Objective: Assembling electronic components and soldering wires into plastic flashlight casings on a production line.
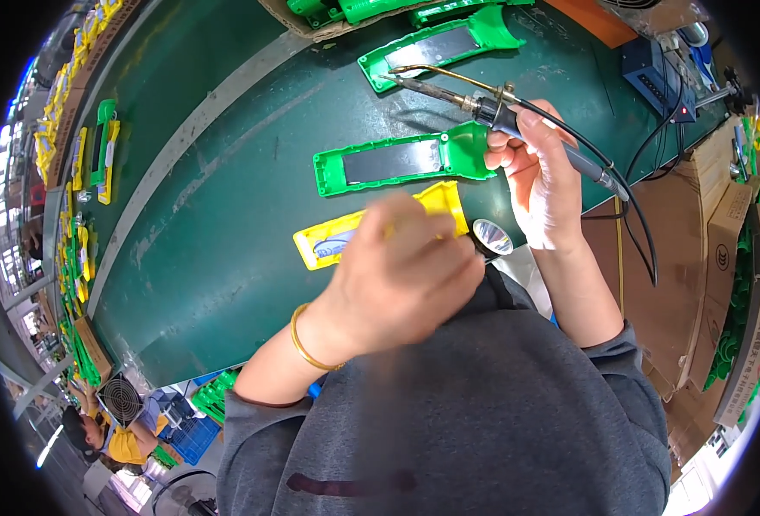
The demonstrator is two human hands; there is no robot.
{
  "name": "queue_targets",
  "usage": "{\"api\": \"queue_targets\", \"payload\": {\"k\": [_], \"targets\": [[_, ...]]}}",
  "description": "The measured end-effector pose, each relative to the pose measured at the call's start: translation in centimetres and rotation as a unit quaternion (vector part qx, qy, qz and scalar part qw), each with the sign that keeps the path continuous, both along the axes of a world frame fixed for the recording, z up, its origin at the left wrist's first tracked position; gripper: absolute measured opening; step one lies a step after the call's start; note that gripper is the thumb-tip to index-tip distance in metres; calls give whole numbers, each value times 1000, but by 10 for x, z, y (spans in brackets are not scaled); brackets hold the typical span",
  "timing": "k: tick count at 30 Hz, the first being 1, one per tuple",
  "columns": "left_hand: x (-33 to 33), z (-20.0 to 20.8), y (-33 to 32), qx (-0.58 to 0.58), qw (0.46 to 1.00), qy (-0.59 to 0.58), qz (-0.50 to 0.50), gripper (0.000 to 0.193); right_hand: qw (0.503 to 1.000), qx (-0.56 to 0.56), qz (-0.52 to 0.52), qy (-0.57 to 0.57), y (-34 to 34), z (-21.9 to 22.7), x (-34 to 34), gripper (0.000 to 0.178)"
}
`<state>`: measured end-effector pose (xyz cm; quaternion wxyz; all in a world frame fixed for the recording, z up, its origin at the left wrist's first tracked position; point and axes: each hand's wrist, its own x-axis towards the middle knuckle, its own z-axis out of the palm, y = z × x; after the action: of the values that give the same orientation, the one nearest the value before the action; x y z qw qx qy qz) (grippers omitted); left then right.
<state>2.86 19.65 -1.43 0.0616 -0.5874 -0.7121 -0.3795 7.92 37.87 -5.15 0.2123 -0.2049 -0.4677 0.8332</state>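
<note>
In my right hand point(545, 185) is a soldering iron point(530, 138), held by its grey handle, with a thin brass tube point(453, 77) fixed along it. Its tip points left, between two green plastic housings. The nearer green housing point(389, 163), with a dark panel inside, lies just left of my right fingers; the farther green housing point(436, 52) is behind the tip. My left hand point(406, 267) is blurred, its fingers curled in over the yellow housing point(315, 245), partly hiding it. Whatever those fingers hold is hidden. A round silver reflector point(493, 236) sits between my hands.
A blue box point(651, 77) with cables stands at the far right of the green table point(217, 232). Cardboard boxes point(728, 211) are on the right, and a carton of green parts point(311, 30) at the back. Beyond the left edge are yellow and green housings and another person point(122, 439).
</note>
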Motion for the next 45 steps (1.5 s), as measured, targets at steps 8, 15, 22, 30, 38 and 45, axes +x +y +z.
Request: {"api": "queue_targets", "payload": {"k": [8, 15, 22, 30, 38, 45], "targets": [[-26, -35, -43, -7, 946, -154, 286, 8, 1000, 11, 8, 0, 0, -2, 3, 21], [-27, -51, -38, 55, 860, -410, 299, 9, 998, 37, 36, -28, 0, -6, 10, 23], [-28, -25, -42, -88, 900, -333, 269, 8, 985, 129, 90, -75, 9, 0, 27, 22], [-49, -9, -26, -295, 908, -234, 184, 4, 950, 241, 178, -82, 17, 14, 19, 11], [-45, -9, -10, -326, 904, -172, 216, 7, 921, 312, 218, -82, 23, 12, 15, 10], [-46, -10, -5, -324, 895, -177, 250, 8, 899, 360, 239, -76, 26, 12, 10, 10]]}}
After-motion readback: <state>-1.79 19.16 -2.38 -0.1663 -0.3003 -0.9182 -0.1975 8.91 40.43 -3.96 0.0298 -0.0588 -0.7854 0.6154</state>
